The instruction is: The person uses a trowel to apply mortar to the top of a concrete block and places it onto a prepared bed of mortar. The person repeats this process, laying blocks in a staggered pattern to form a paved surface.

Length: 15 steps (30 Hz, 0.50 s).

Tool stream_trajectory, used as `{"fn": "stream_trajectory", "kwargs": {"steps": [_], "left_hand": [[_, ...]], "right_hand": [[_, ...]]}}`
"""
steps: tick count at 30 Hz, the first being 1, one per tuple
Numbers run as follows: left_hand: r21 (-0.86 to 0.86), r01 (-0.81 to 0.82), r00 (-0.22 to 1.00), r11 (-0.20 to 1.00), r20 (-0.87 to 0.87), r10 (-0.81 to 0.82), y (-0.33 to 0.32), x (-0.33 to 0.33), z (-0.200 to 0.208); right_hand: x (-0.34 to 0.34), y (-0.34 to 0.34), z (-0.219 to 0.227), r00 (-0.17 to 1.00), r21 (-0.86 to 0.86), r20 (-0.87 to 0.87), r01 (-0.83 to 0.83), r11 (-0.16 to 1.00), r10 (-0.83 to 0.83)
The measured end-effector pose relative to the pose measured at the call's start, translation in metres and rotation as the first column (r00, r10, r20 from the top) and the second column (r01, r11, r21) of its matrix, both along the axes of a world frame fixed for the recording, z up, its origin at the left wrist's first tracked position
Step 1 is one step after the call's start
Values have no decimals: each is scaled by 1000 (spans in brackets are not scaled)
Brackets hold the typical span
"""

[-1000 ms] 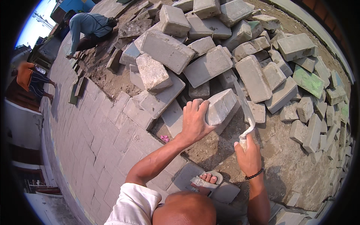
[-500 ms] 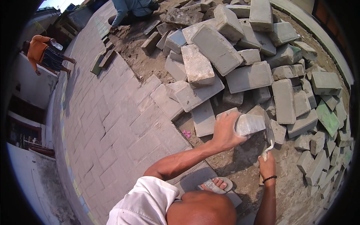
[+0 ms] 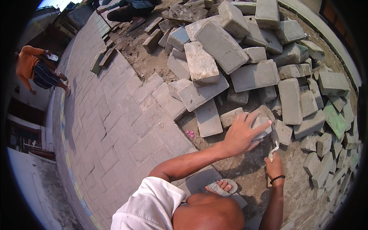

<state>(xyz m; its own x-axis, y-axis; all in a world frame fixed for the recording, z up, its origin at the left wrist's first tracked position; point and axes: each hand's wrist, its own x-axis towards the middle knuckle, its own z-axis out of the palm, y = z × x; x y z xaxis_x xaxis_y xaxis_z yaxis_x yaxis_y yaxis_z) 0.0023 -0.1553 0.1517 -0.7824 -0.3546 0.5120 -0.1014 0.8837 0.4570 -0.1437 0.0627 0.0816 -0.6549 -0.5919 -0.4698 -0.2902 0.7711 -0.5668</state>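
My left hand (image 3: 245,134) is spread over a pale grey paving block (image 3: 264,133), thumb and fingers curled round it and hiding most of it. In my right hand (image 3: 274,165) is a trowel (image 3: 275,138), gripped by its handle. The trowel's metal blade stands upright against the right end of the block. Bare sandy soil (image 3: 245,166) lies below both hands. Close beyond my left hand, a smaller broken block (image 3: 231,117) rests at the foot of a heap of loose pavers (image 3: 255,78).
Laid paving (image 3: 115,126) spreads to the left, ending in a stepped edge beside the soil. My sandalled foot (image 3: 222,186) is near that edge. More blocks (image 3: 326,170) are piled at right. A person in orange (image 3: 30,63) stands far left; another crouches (image 3: 130,13) at the top.
My left hand has shifted right and spread over the block, which has turned and shows less of its face. The right hand stays nearly in place. The person in orange appears further left.
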Motion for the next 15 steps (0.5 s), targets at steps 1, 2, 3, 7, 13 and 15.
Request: {"fn": "stream_trajectory", "kwargs": {"steps": [1,2,3,7,13,15], "left_hand": [[-5,25,999,1000,20,-25,1,-4,1],[2,51,998,999,45,-51,3,-4,-1],[1,40,998,999,52,-40,4,-5,-1],[20,8,995,1000,101,-10,6,-15,6],[169,-109,974,980,216,71,1,-41,18],[213,-108,971,971,234,57,-10,-47,20]], "right_hand": [[-8,6,-11,995,15,86,56,998,-57],[-2,11,-9,988,-11,101,114,993,-113],[4,14,-6,990,-28,95,110,994,-107],[18,28,-7,975,-122,155,179,976,-159],[34,35,8,917,-193,275,348,917,-290],[41,33,10,926,-259,239,350,900,-291]]}}
